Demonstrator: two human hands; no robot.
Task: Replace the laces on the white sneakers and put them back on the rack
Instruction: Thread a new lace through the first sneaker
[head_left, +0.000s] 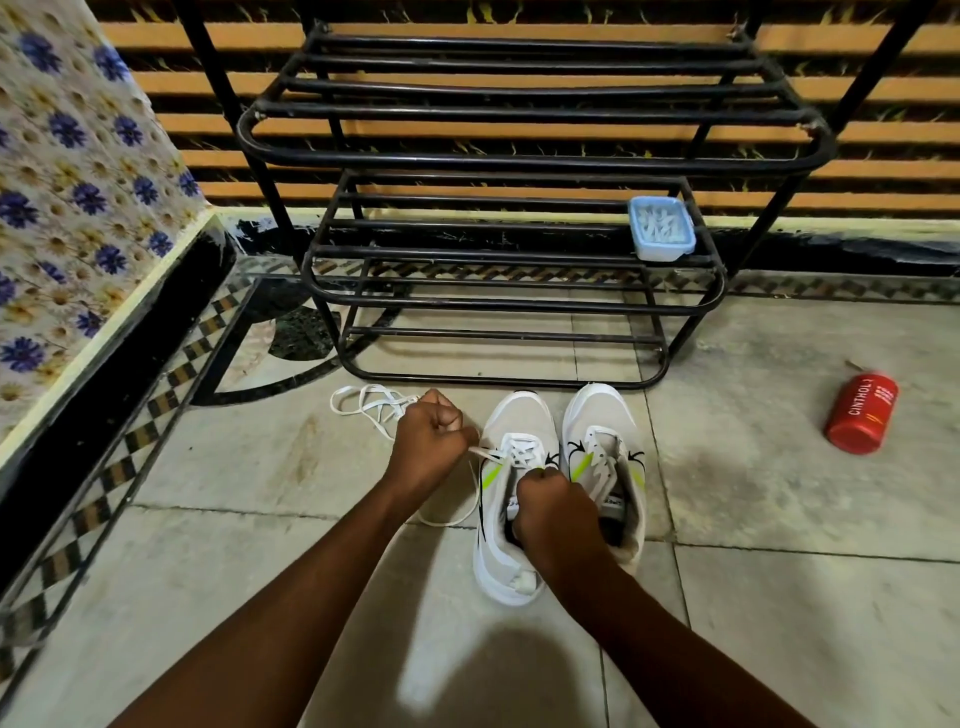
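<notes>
Two white sneakers with lime and black marks stand side by side on the floor, the left sneaker (511, 431) and the right sneaker (602, 415), toes toward the black metal shoe rack (519, 306). My left hand (428, 441) is curled into a fist and pinches a white lace end that runs from the left sneaker's eyelets. My right hand (553, 506) is curled over that sneaker's tongue and opening and pinches lace at the eyelets. A loose white lace (366, 405) lies on the floor behind my left hand.
A blue lidded plastic box (661, 228) sits on the rack's middle shelf at the right. A red can (862, 413) lies on the tiles to the right. A floral-tiled wall (78, 208) with a black base runs along the left.
</notes>
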